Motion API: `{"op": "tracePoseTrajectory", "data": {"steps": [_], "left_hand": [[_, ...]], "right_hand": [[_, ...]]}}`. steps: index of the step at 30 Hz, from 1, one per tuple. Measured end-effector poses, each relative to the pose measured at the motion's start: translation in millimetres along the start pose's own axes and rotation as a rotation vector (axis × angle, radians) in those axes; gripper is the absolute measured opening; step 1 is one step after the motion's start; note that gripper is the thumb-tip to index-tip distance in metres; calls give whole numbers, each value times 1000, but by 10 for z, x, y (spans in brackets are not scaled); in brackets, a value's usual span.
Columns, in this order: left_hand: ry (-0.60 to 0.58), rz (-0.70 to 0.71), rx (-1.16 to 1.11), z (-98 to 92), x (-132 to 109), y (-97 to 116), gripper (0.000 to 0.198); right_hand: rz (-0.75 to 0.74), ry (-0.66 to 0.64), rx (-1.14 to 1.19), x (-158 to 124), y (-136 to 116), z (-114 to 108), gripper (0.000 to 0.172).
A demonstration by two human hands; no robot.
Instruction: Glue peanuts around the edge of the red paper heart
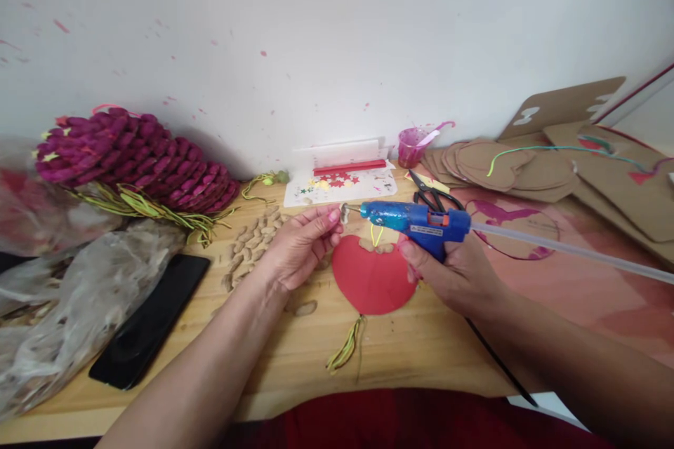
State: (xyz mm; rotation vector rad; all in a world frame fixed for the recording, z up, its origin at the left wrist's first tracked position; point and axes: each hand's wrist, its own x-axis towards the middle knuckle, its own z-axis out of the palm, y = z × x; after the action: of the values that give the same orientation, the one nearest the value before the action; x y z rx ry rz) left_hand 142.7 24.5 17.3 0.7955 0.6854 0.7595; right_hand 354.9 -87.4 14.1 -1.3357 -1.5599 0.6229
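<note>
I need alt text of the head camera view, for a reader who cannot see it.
The right hand holds a blue glue gun, its nozzle at a peanut pinched by the left hand. Below lies a red heart-shaped cutout with a yellow-green tassel and peanuts near its top; loose peanuts lie left on the wooden table.

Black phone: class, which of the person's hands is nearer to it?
Left. The left hand is to the right of the phone; the right hand, holding the glue gun, is farther right.
</note>
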Motion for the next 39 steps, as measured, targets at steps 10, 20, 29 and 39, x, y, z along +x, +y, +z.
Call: {"op": "tracePoseTrajectory", "data": {"steps": [10,20,29,39], "left_hand": [[7,-21,1,16,-16,15,34],[2,-16,3,5,-5,10,35],[-6,-17,3,7,-14,18,32],[-2,-28,5,4,-15,24,34]], "right_hand": [[-13,-9,-38,0,-44,-10,25],[16,-11,-31,5,-55,-9,23],[-27,12,-50,16,-78,-25,23],[-46,27,-84,37,-99,-27,27]]}}
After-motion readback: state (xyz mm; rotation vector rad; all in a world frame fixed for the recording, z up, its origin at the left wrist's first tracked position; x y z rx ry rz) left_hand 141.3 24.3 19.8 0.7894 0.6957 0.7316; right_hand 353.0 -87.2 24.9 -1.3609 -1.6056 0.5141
